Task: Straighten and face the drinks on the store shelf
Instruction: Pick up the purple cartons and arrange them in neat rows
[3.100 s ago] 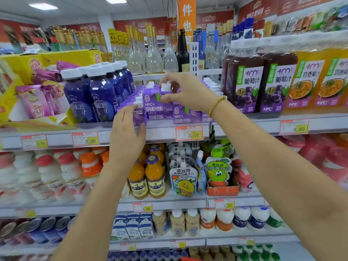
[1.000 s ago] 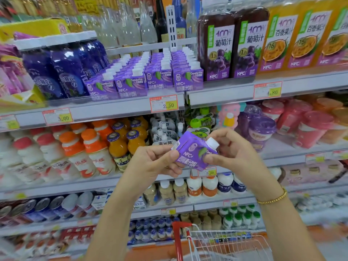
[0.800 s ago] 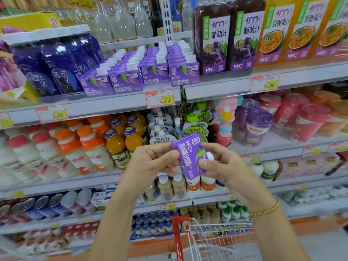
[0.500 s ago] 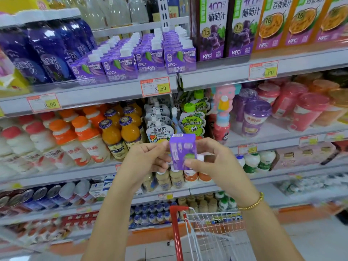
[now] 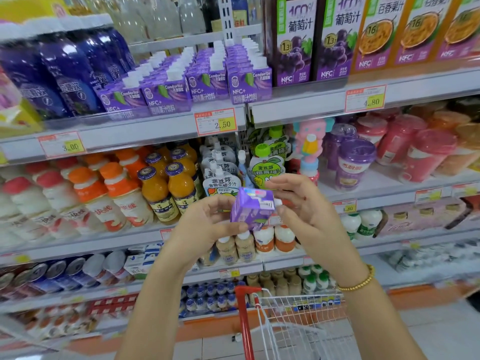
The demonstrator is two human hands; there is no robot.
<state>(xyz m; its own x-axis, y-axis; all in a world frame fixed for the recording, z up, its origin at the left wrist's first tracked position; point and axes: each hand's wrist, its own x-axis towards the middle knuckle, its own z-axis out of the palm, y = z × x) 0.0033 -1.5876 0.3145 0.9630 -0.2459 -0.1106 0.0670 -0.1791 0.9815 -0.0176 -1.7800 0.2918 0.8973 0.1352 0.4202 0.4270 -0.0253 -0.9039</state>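
Down at the bottom, a wire shopping trolley with a red handle (image 5: 244,307) sits just below the arms, and there's a gold bead bracelet (image 5: 359,281) on the right wrist. Up to the hands now: the left hand (image 5: 205,227) has its fingers and thumb curled round the left side of a small purple juice carton with a white cap (image 5: 252,209), a firm hold. The right hand (image 5: 309,216) is loose, fingers stretched out over the top, thumb just touching the cap end. The carton is tilted, cap pointing right, in the air in front of the middle shelf, on no shelf at all. Behind it, orange juice bottles with blue caps (image 5: 166,188) crowd that shelf. Higher and further back, rows of matching purple cartons (image 5: 207,79) line the front edge of the upper shelf (image 5: 145,131), above a yellow 2.50 price tag (image 5: 217,122), with tall dark grape juice bottles (image 5: 293,40) to their right.
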